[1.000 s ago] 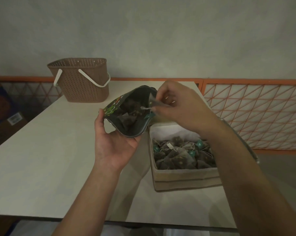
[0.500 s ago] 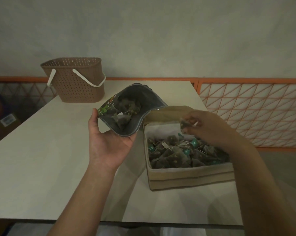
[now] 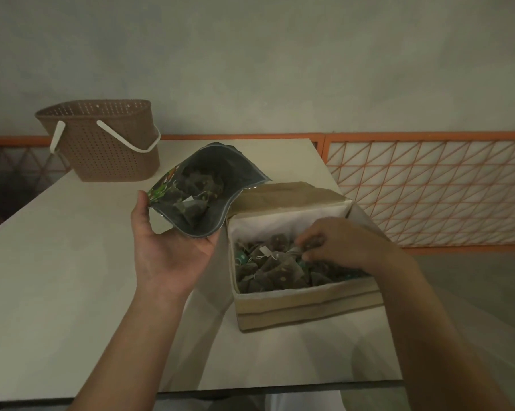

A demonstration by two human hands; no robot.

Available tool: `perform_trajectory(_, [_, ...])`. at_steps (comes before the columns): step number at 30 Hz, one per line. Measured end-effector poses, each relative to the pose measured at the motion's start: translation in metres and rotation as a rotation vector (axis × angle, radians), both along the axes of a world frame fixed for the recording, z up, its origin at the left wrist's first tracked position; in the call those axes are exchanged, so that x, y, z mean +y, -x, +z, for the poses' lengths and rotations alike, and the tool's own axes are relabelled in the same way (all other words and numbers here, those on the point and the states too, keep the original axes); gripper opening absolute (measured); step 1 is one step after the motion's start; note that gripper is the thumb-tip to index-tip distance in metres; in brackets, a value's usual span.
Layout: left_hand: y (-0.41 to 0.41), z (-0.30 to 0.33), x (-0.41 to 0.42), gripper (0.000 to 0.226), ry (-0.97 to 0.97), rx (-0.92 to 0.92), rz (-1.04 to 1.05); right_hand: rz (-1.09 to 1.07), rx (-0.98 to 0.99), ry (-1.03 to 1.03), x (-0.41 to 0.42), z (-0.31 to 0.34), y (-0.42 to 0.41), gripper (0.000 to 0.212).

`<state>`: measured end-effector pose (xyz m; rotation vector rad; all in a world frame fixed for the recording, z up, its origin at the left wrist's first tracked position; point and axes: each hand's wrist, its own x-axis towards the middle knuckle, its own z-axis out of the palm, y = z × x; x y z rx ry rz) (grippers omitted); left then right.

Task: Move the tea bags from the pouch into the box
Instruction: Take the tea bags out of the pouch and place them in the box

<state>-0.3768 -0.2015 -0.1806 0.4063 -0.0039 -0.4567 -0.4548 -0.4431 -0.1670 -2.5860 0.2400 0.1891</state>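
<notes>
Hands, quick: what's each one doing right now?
Left hand: grips the open dark foil pouch, tea bags inside.
Right hand: over the beige fabric box, fingers pinching a dark mesh tea bag.

the right grip (image 3: 336, 243) hides the tea bags beneath it in the box (image 3: 306, 307), and whether its fingertips pinch one is too dim to tell. the counter (image 3: 57, 262) is cut off at the left edge.
</notes>
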Motion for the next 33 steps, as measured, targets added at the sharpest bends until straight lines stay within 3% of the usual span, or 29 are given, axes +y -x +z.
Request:
perform_trajectory(4, [0.0,0.001,0.001,0.071,0.001,-0.002,0.002,0.014,0.047,0.005,0.007,0.003,-0.001,0.031])
perform_trajectory(6, [0.0,0.0,0.002,0.071,0.0,-0.007,-0.004,-0.033,-0.165,-0.007,0.014,0.009,-0.003,0.025])
perform_trajectory(9, [0.001,0.002,0.003,0.071,-0.007,-0.009,-0.011,-0.006,-0.695,-0.179,0.042,0.028,-0.005,0.015])
perform_trajectory(12, [0.002,0.002,0.004,0.074,-0.021,-0.024,-0.024,0.137,-0.869,-0.359,0.076,0.046,-0.011,0.014])
perform_trajectory(15, [0.004,0.003,0.005,0.073,-0.053,-0.03,-0.015,0.301,-0.84,-0.26,0.106,0.056,-0.03,0.017])
perform_trajectory(18, [0.005,0.005,0.005,0.073,-0.075,-0.023,-0.006,0.409,-0.598,0.032,0.125,0.06,-0.058,0.022])
perform_trajectory(22, [0.005,0.008,0.007,0.072,-0.079,0.001,0.001,0.396,-0.339,0.354,0.139,0.063,-0.083,0.027])
perform_trajectory(26, [0.004,0.011,0.009,0.073,-0.081,0.0,-0.009,0.426,-0.212,0.45,0.148,0.063,-0.088,0.026])
perform_trajectory(33, [0.005,0.01,0.01,0.079,-0.07,-0.019,-0.031,0.388,-0.273,0.422,0.143,0.052,-0.093,0.034])
